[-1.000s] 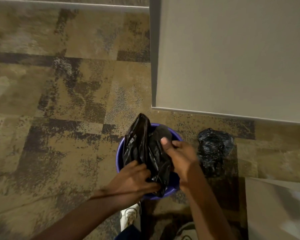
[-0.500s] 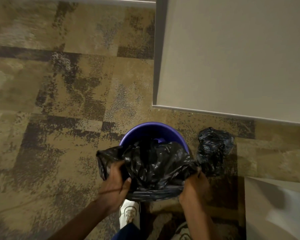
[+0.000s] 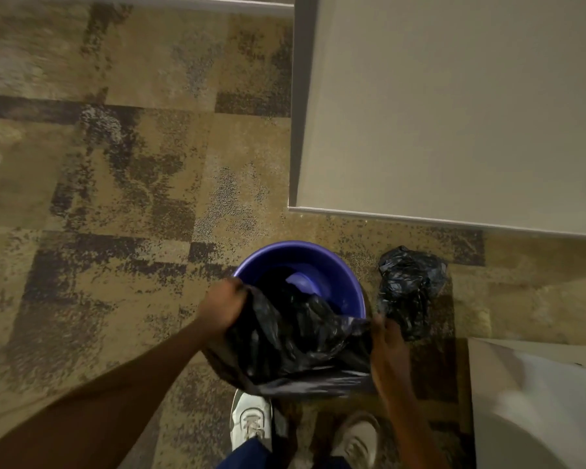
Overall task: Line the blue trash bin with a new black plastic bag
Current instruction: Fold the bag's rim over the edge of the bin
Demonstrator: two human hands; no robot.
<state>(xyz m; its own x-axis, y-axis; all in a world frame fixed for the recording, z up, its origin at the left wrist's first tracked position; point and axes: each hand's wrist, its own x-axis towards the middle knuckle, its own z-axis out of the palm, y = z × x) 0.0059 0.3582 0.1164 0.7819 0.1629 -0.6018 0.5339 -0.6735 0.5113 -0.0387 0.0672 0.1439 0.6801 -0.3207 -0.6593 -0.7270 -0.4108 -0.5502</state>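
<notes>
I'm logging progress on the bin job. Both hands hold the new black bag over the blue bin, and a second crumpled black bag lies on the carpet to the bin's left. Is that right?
Not quite: the head view shows the crumpled black bag on the carpet to the right of the blue bin, not its left. The rest holds: the left hand and right hand hold the new black bag over the bin.

Dim, warm indoor light, soft picture.
The patterned tan and brown carpet (image 3: 115, 198) looks grainy; the near left forearm (image 3: 99, 401) smears with motion blur. Faint sheen streaks the crumpled black plastic bag (image 3: 301, 343). A dark shadow falls near right of the loose black bag bundle (image 3: 408, 286); straight edges bow outward.
</notes>
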